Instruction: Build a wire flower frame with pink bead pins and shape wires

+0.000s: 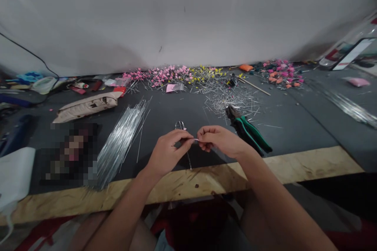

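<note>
My left hand (168, 150) and my right hand (221, 140) meet over the near middle of the table, both closed in a pinch. Between their fingertips shows a tiny pale pink piece (196, 139), too small to name. A bent wire piece (179, 124) with a pink bit on it lies just behind my left hand, which partly covers it. Below that hand a thin twisted wire end (189, 161) sticks out. Green-handled pliers (250, 131) rest close to my right wrist.
A bundle of straight wires (122, 141) lies to the left, near a pale pouch (86, 106). Along the wall are pink-tipped wires (165, 74), yellow-tipped wires (206, 74) and loose wires (232, 101). A phone (352, 55) leans at the far right. The wooden edge (309, 160) runs in front.
</note>
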`<state>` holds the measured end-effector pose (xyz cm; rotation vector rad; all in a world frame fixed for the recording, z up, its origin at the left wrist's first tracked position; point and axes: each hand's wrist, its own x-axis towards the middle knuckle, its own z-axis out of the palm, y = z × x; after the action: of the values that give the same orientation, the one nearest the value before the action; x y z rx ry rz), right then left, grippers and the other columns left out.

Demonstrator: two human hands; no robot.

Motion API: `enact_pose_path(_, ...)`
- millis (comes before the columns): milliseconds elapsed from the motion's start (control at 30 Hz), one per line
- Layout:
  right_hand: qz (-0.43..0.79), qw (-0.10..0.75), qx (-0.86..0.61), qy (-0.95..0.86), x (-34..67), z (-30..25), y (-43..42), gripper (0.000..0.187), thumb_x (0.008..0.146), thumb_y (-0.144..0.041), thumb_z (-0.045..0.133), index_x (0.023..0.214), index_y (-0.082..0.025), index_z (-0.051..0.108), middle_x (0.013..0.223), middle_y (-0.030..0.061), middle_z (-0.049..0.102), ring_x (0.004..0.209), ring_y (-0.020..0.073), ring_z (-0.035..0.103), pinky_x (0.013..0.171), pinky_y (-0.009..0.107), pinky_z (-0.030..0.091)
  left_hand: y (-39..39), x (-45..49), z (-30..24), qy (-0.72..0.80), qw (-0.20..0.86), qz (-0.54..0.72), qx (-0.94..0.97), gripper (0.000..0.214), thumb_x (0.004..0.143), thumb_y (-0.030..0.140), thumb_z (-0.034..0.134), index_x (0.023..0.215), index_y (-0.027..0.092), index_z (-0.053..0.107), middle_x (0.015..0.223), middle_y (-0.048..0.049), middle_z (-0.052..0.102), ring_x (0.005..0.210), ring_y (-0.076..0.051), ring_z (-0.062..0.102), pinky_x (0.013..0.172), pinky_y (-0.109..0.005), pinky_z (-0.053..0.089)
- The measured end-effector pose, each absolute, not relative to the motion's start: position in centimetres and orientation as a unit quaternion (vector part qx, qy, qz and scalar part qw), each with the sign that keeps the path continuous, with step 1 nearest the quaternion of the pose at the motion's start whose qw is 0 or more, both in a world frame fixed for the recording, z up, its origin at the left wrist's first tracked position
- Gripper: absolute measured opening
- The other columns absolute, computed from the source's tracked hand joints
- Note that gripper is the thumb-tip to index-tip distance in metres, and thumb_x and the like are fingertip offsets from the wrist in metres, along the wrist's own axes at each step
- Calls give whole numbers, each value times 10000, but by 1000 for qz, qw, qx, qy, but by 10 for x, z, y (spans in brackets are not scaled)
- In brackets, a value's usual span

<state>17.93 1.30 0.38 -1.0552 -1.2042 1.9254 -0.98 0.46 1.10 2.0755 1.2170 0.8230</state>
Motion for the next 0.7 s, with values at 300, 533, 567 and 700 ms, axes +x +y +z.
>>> enact_pose_path(300, 723, 333, -409, -446, 185, -2, 17, 69, 736, -192, 591, 787, -161, 625, 689, 7, 602, 595, 91, 525, 573, 228, 396, 9, -17, 8, 515, 333, 285, 737, 167, 802, 333, 552, 880, 229, 655, 849, 13, 699, 742, -129, 629, 673, -232, 461)
enact_pose_path(533, 729, 317, -399, -458, 173, 4, 11, 76, 746, -201, 590, 782, -155, 639, 704, 11, 603, 616, 91, 520, 591, 236, 400, 6, -15, 6, 482, 337, 294, 754, 136, 803, 292, 558, 884, 235, 652, 871, 13, 704, 779, -132, 644, 694, -235, 481)
enact_pose_path(567, 728, 317, -398, -459, 172, 5, 11, 71, 748, -202, 588, 775, -157, 637, 700, 10, 601, 616, 92, 519, 591, 237, 398, 6, -16, 6, 473, 339, 297, 757, 136, 806, 277, 556, 893, 236, 652, 883, 13, 704, 792, -131, 645, 708, -234, 486)
enact_pose_path(700, 725, 322, -396, -463, 168, 8, 10, 61, 746, -211, 594, 751, -160, 626, 681, 3, 592, 614, 94, 519, 589, 243, 393, 5, -18, 5, 454, 317, 305, 775, 189, 824, 265, 539, 980, 255, 645, 971, 12, 699, 857, -129, 647, 773, -238, 493)
